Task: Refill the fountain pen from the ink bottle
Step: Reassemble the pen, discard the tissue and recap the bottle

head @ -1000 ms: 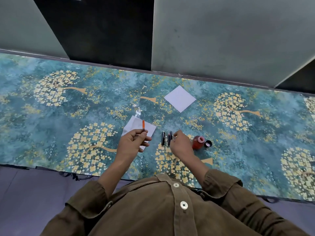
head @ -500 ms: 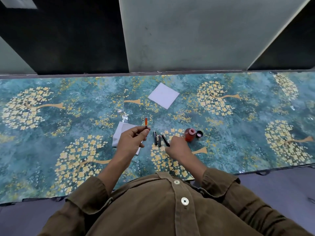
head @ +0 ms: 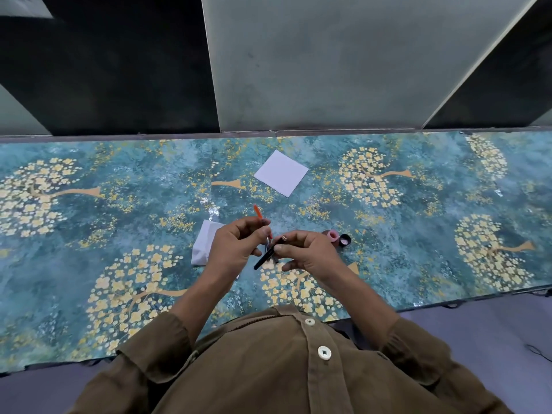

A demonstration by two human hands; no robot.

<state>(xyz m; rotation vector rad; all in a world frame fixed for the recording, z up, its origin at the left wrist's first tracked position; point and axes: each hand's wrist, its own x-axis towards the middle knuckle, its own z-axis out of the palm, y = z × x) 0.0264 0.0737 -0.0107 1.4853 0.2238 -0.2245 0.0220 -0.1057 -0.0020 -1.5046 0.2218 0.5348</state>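
Black pen barrel (head: 266, 256) up off the table (head: 418, 222), tilted, pinched in the right hand (head: 307, 254) – just beside the left hand (head: 236, 248), fingers curled round a thin orange-ended pen part (head: 258, 212). Open ink bottle (head: 331, 235) and black cap (head: 344, 240) just past the right hand. Crumpled tissue (head: 204, 243) under the left, white paper square (head: 281, 173) further back.

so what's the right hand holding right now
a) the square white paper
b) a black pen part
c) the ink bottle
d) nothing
b: the right hand pinches a black pen part just above the table, while the open ink bottle stands untouched beyond it.
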